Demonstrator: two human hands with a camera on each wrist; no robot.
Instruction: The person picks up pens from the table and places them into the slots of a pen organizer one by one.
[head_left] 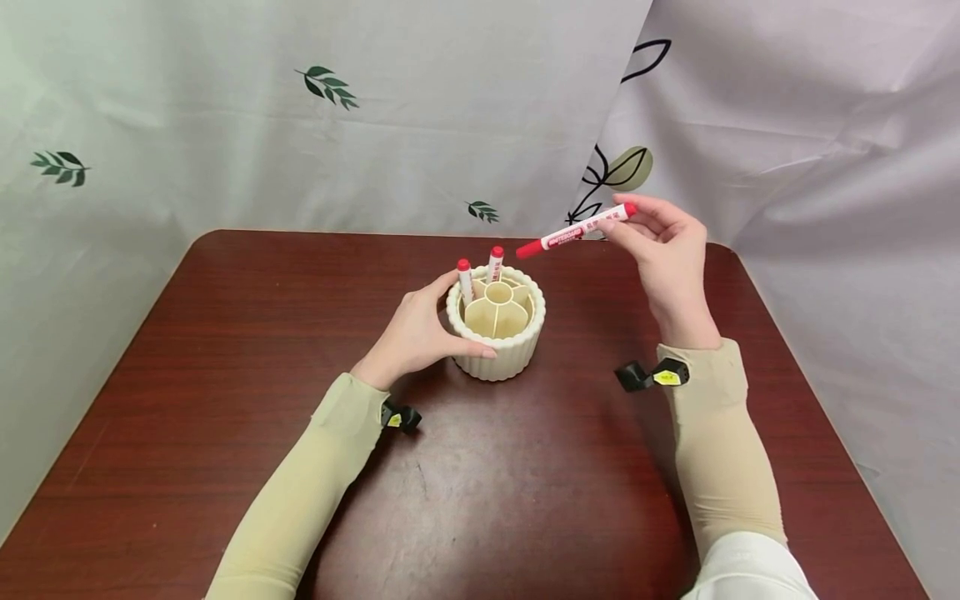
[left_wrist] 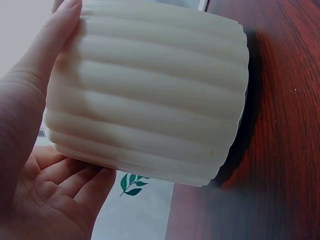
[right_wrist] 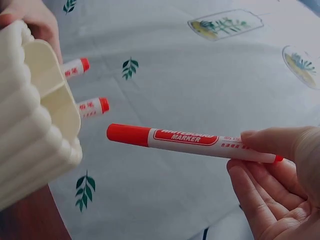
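Observation:
A cream pen holder point(head_left: 504, 360) with a scalloped rim and several compartments stands on the table. My left hand point(head_left: 420, 333) grips it from the left, thumb across the near side and fingers round the far side, as the left wrist view also shows. Two red-and-white markers stand in it at the back left, one marker point(head_left: 466, 283) by the fingers and another marker point(head_left: 495, 265) beside it. Above and right of the holder, my right hand point(head_left: 671, 254) pinches a whiteboard marker point(right_wrist: 185, 143) near its end. Its red cap points left, toward the holder, slightly downward in the head view.
The dark red wooden table point(head_left: 585, 483) spreads out around the holder. White cloth point(head_left: 420, 108) with leaf prints hangs behind it and along the sides. A small black camera point(head_left: 651, 375) is strapped to the right wrist, another camera point(head_left: 401, 417) to the left.

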